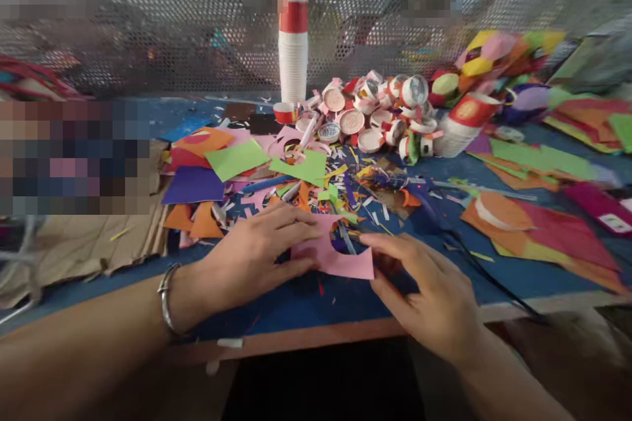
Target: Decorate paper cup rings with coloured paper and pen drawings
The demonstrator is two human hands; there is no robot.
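While both hands are on it, the thin pink cut paper sheet lies flat on the blue worktop, near centre, just this side of the litter of coloured paper scraps.

Left hand: fingers stretched over the sheet's left edge, thumb alongside. Pinching or only pressing, cannot tell.

Right hand: thumb and fingertips closed on the right near corner.

My read: use the left as anchor, let only the right move, and keep loose scraps out from under the sheet.

Sheet: matte pink, irregular outline, curved bite out of the far edge, straight near edge, no crease visible.

Tall stack of white paper cups with a red band stands far centre, well apart.
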